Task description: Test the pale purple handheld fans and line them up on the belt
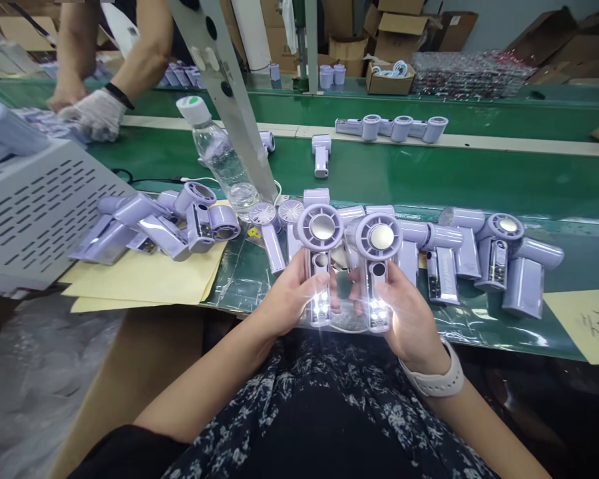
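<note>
Two lavender handheld fans stand upright side by side, bright lights glowing on their handles. My left hand (294,293) is wrapped round the handle of the left fan (322,226). The right fan (381,236) is gripped at its handle by my right hand (409,313), which has a pale watch band at the wrist. The two fans are a little apart, above the bench's front edge. Behind and right of them lie more lavender fans (446,269), several with open handles showing circuit boards. Two fans with spoked heads (269,233) rest to the left.
A pile of fans (154,223) lies on yellow paper (144,283) beside a grey slotted bin (44,219). A water bottle (219,156) leans by a metal post (229,86). Fans sit on the green conveyor (379,176). Across it, a person's gloved hand (97,116) touches parts.
</note>
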{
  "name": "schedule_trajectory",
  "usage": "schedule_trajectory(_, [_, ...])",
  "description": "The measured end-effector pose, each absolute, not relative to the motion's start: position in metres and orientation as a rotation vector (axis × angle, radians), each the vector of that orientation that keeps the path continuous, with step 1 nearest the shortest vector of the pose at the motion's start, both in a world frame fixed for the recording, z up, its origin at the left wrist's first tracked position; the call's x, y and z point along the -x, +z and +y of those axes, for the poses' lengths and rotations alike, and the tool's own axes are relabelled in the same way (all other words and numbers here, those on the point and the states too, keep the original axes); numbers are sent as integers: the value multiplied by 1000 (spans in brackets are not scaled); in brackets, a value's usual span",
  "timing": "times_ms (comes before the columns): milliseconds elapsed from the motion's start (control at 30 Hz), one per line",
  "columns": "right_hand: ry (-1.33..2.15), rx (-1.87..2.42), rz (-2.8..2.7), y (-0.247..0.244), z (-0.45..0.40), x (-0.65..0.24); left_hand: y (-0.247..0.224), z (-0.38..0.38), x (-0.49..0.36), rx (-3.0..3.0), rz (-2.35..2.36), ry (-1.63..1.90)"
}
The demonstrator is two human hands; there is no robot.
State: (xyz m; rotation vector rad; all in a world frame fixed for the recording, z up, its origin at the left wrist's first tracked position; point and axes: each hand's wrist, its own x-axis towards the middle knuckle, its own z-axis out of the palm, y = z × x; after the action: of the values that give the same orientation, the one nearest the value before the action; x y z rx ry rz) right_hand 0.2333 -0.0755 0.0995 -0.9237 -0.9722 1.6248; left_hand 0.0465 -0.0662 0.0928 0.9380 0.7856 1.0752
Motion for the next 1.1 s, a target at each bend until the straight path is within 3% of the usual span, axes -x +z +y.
schedule_trajectory(233, [1718, 920, -906, 99, -76, -239, 94, -72, -49, -901, 952, 1191])
schedule_trajectory(533, [1723, 890, -851, 113, -84, -243, 118, -84, -49, -962, 702, 1148])
schedule_trajectory(867, [1882, 751, -619, 123, -77, -237, 113, -72, -51, -684, 639, 1010])
schedule_trajectory(1100, [1740, 726, -636, 120, -78, -241, 115, -71, -46, -683, 657, 1045])
